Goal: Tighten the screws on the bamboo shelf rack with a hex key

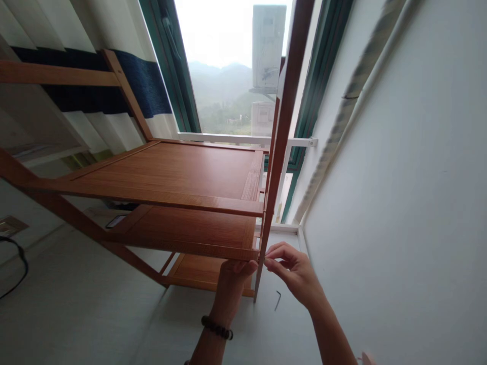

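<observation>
A brown wooden shelf rack [205,175] with three visible levels stands in front of me. My left hand [235,279], with a dark bead bracelet at the wrist, is closed on the front edge of the middle shelf [198,249], by its right end. Part of its fingers is hidden beneath that board. My right hand [291,266] pinches at the outer side of the right upright [271,213], level with the same shelf. Whatever sits between those fingertips is too small to make out. An L-shaped hex key [278,301] lies on the pale floor below my right hand.
Behind the rack is a window with a green frame [182,91] and a white rail [224,138]. A white wall [411,203] rises close on the right. Striped curtains [140,81] hang at the left, and a black cable [23,263] is at the far left.
</observation>
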Demonstrator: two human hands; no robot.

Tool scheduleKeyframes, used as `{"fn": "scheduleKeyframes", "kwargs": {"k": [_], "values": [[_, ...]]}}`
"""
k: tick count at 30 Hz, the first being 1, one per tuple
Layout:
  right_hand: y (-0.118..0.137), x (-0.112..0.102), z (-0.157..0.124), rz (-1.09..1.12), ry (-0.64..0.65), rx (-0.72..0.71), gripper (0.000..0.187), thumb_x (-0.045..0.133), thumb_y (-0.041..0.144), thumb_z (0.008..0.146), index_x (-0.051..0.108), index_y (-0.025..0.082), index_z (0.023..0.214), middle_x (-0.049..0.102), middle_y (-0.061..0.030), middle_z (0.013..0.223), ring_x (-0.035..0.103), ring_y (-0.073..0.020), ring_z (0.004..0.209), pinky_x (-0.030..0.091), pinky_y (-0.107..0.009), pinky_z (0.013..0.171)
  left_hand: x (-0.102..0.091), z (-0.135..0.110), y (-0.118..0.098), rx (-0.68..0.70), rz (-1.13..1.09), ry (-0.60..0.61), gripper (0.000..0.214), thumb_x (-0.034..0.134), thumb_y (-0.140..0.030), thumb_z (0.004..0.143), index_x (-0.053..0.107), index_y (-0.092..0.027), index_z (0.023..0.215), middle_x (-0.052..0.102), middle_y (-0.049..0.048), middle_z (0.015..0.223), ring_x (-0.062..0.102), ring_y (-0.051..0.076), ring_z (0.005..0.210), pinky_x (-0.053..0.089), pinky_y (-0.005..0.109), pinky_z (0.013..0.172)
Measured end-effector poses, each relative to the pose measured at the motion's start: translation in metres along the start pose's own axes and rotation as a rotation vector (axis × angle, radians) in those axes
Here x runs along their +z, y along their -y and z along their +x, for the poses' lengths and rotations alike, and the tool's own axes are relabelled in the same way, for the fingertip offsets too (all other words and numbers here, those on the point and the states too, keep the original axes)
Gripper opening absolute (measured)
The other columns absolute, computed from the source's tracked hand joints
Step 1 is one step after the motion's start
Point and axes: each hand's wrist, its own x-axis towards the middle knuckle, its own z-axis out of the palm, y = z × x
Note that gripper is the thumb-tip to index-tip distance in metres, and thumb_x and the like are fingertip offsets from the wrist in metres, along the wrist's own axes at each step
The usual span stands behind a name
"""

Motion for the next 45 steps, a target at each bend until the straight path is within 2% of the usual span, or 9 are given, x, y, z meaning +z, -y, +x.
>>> {"fn": "scheduleKeyframes", "kwargs": {"k": [8,14,17,20,24,28,32,39,45], "values": [[-0.025,0.0,0.02,0.43,0.233,0.215,0.021,0.073,0.027,0.065,0.056,0.015,0.061,0.051,0.0015,0.065,0.044,-0.0092,0.06,0.035,-0.023,0.057,0.006,-0.001,-0.012,0.057,0.083,0.013,0.026,0.069,-0.034,0.064,0.068,-0.014,0.081,0.071,0.0067,0.085,0.062,0.024,0.089,0.044,0.036,0.087],[-0.039,0.009,0.013,0.51,0.13,0.175,0.02,0.073,0.028,0.065,0.057,0.016,0.062,0.05,0.0018,0.065,0.043,-0.0095,0.06,0.035,-0.023,0.056,0.006,-0.006,-0.013,0.15,0.171,-0.036,0.024,0.067,-0.023,0.068,0.058,-0.015,0.088,0.069,0.0061,0.087,0.064,0.022,0.084,0.05,0.033,0.079],[-0.037,0.01,0.009,0.505,0.097,0.154,0.016,0.071,0.027,0.068,0.059,0.016,0.067,0.054,0.0009,0.071,0.046,-0.0095,0.061,0.037,-0.024,0.058,0.006,-0.01,-0.003,0.275,0.137,-0.135,0.039,0.068,-0.015,0.066,0.046,-0.021,0.098,0.066,0.0017,0.088,0.065,0.019,0.082,0.053,0.033,0.076],[-0.034,0.008,0.005,0.463,0.073,0.133,0.013,0.068,0.027,0.071,0.06,0.016,0.07,0.057,-0.0005,0.077,0.048,-0.0097,0.063,0.04,-0.025,0.06,0.009,-0.017,0.007,0.419,0.185,-0.207,0.042,0.067,-0.009,0.066,0.037,-0.025,0.091,0.062,-0.0039,0.085,0.065,0.015,0.078,0.054,0.03,0.072],[-0.036,0.003,-0.004,0.335,-0.015,0.145,0.015,0.062,0.031,0.077,0.059,0.016,0.076,0.058,-0.0011,0.074,0.052,-0.0107,0.064,0.044,-0.026,0.061,0.013,-0.022,0.013,0.639,0.359,-0.214,0.053,0.069,-0.006,0.063,0.032,-0.027,0.094,0.058,-0.0035,0.09,0.064,0.014,0.078,0.054,0.032,0.072],[-0.042,0.001,-0.013,0.267,-0.122,0.152,0.018,0.06,0.034,0.078,0.057,0.017,0.078,0.058,0.0003,0.067,0.054,-0.011,0.061,0.045,-0.025,0.058,0.017,-0.018,0.005,0.555,0.618,-0.218,0.078,0.069,-0.018,0.066,0.022,-0.024,0.127,0.053,0.011,0.114,0.059,0.021,0.099,0.047,0.043,0.088],[-0.035,0.004,-0.016,0.214,-0.123,0.086,0.018,0.059,0.035,0.079,0.056,0.017,0.08,0.059,-0.0004,0.069,0.054,-0.0108,0.059,0.046,-0.026,0.058,0.02,-0.011,-0.01,0.548,0.922,-0.263,0.097,0.072,-0.029,0.062,0.011,-0.02,0.137,0.028,0.0183,0.139,0.031,0.03,0.128,0.032,0.048,0.102],[-0.017,0.011,-0.006,0.109,-0.096,-0.029,0.014,0.06,0.032,0.078,0.057,0.018,0.078,0.055,0.0006,0.072,0.051,-0.0108,0.065,0.043,-0.024,0.061,0.019,-0.01,-0.018,0.556,1.064,-0.282,0.063,0.066,-0.034,0.068,0.035,-0.018,0.121,0.051,0.0133,0.117,0.05,0.026,0.11,0.042,0.044,0.092],[-0.019,0.013,-0.001,0.222,-0.044,-0.006,0.015,0.061,0.031,0.077,0.058,0.017,0.074,0.052,0.0008,0.072,0.05,-0.0108,0.067,0.042,-0.023,0.061,0.021,-0.011,-0.016,0.542,1.065,-0.29,0.059,0.063,-0.037,0.071,0.037,-0.018,0.12,0.053,0.0135,0.115,0.052,0.027,0.107,0.044,0.043,0.087]]}}
